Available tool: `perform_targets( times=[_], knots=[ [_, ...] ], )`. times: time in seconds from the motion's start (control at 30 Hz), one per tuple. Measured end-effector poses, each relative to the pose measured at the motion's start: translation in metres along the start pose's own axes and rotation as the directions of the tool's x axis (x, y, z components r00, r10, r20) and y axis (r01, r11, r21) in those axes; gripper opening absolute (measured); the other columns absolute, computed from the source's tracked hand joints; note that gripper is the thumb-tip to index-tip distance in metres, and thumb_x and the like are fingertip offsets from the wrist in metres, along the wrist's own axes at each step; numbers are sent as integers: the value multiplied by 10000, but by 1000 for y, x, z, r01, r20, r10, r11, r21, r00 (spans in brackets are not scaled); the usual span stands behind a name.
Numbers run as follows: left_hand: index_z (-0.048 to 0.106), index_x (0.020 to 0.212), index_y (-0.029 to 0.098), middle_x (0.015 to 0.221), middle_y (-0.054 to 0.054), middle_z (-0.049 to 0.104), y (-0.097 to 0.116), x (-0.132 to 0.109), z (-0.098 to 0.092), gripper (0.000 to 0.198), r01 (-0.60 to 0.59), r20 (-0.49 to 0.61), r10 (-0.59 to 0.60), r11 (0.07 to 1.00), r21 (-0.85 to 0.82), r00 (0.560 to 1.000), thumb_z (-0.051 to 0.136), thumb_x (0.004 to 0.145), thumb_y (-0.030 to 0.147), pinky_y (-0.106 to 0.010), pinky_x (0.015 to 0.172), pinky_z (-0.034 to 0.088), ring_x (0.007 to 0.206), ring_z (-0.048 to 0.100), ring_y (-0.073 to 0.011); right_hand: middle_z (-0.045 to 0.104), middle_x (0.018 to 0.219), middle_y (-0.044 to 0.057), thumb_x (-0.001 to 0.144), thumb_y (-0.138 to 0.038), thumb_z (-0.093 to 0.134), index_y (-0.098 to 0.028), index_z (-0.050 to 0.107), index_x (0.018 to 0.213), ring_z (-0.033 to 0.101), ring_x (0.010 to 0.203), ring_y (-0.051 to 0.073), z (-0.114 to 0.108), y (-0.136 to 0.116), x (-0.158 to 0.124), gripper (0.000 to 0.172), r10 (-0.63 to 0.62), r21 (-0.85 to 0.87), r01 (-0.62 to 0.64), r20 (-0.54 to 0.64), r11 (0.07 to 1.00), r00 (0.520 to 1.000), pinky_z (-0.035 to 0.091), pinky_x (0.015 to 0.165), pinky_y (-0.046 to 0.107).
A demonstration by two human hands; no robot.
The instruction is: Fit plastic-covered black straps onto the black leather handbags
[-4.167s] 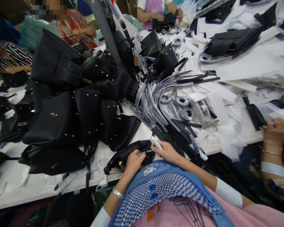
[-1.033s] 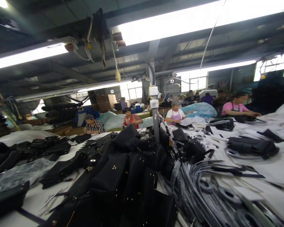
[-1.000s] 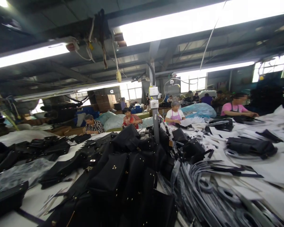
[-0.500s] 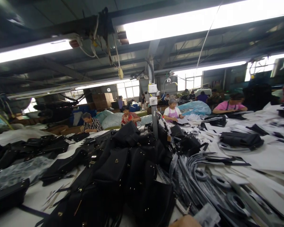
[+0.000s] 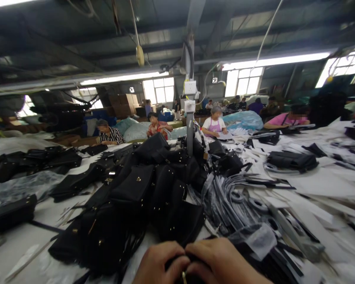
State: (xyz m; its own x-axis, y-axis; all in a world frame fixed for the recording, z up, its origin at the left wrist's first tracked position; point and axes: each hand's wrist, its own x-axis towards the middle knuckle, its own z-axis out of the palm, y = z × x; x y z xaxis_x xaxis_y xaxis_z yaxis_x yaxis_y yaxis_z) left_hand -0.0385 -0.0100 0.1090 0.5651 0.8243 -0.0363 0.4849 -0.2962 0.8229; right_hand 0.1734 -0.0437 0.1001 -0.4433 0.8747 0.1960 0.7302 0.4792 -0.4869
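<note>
Currently held: black piece [image 5: 177,263], at bottom edge of view, between both hands; mostly hidden by fingers.
Left hand [image 5: 161,262]: curled closed, fingertips pressed onto black piece from left.
Right hand [image 5: 221,261]: curled closed, pinching same piece from right; touching left hand at fingertips.
Ring [image 5: 184,277]: small, gold, just below fingertips; fixed to piece or loose, cannot tell.
Progress (judgement): mid-handling at ring end of piece, grip firm on both sides, nothing set down; how much left, cannot tell with work spot covered. Unclear whether bag pile ahead done or waiting.
Bag pile [image 5: 142,193]: many black bags with gold studs, heaped just beyond hands.
Straps [image 5: 221,193]: grey and black bundle, fanned out, touching pile on its right.
Tape rolls [image 5: 256,204]: at least 2, grey, among straps.
Wrap [image 5: 254,236]: clear, crumpled, just beyond right hand.
Sheets [image 5: 322,185]: white, spread over right half of table [image 5: 17,240]; 1 black bag on top.
Pole [image 5: 189,126]: grey, upright, behind pile.
Co-workers [image 5: 214,124]: 4 seated at far side, busy with own pieces, well apart.
In the way: space ahead crowded by pile and straps; wrap close to right hand; little bare table near.
</note>
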Motion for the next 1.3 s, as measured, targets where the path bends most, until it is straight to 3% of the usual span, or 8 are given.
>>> perform_targets(
  times=[0.17, 0.33, 0.47, 0.6, 0.8, 1.03, 1.17, 1.3],
  knots=[
    [688, 888, 198, 754, -13, 691, -32, 20, 1, 246, 29, -209, -57, 991, -131, 976, 564, 865, 409, -235, 654, 471, 665, 615, -144, 714, 833, 8, 922, -348, 537, -236, 686, 922, 651, 763, 174, -19, 31, -12, 186, 273, 100, -265, -68, 959, 960, 425, 683, 258],
    [682, 909, 179, 768, -30, 697, -95, 19, 43, 250, 215, -253, -264, 955, -205, 931, 565, 850, 392, -265, 650, 498, 659, 632, -158, 675, 755, 2, 944, -349, 456, -201, 619, 899, 612, 619, 141, 12, 77, -39, 225, 490, 422, -424, -57, 801, 870, 451, 648, 265],
    [703, 1023, 214, 1065, -79, 696, -127, 7, 80, 271, 211, -236, -212, 977, -32, 948, 604, 824, 369, -326, 778, 531, 934, 655, -223, 670, 722, -5, 921, -341, 490, -204, 626, 889, 593, 575, 134, 54, 90, -54, 196, 474, 524, -444, 85, 727, 876, 448, 600, 261],
    [640, 1182, 211, 1295, -120, 604, -163, -15, 92, 395, 288, -392, -249, 957, 41, 886, 586, 846, 411, -456, 1090, 360, 1269, 496, -283, 656, 676, -13, 922, -325, 497, -205, 617, 793, 584, 571, 130, 91, 92, -61, 213, 434, 547, -451, 170, 705, 885, 444, 608, 259],
    [334, 1455, 225, 1528, -185, 333, -211, -61, 121, 814, 473, -241, -644, 722, -505, 726, 658, 779, 541, -493, 1045, 403, 1377, 374, -340, 696, 776, 14, 928, -336, 489, -192, 623, 843, 589, 586, 133, 122, 94, -64, 214, 397, 590, -469, 258, 657, 881, 445, 598, 257],
    [573, 1260, 165, 1254, -168, 632, -219, -75, 152, 726, 313, -149, -684, 503, -806, 714, 810, 637, 452, -434, 979, 474, 1119, 624, -290, 689, 779, 13, 926, -337, 494, -190, 624, 846, 590, 601, 135, 132, 91, -62, 213, 364, 574, -470, 296, 671, 883, 448, 616, 261],
    [622, 1180, 148, 1133, -127, 683, -210, -72, 138, 574, 224, -313, -721, 543, -809, 618, 781, 680, 381, -373, 923, 501, 1010, 659, -229, 690, 787, 9, 934, -349, 490, -193, 631, 863, 592, 604, 133, 134, 84, -60, 221, 351, 581, -476, 322, 660, 879, 450, 621, 259],
    [596, 1221, 174, 1033, -77, 701, -195, -72, 105, 543, 202, -448, -665, 665, -719, 597, 734, 732, 364, -318, 881, 508, 936, 668, -186, 681, 779, 17, 935, -390, 504, -186, 635, 858, 588, 621, 135, 135, 76, -56, 255, 320, 623, -470, 344, 625, 883, 455, 623, 258]
  ],
)
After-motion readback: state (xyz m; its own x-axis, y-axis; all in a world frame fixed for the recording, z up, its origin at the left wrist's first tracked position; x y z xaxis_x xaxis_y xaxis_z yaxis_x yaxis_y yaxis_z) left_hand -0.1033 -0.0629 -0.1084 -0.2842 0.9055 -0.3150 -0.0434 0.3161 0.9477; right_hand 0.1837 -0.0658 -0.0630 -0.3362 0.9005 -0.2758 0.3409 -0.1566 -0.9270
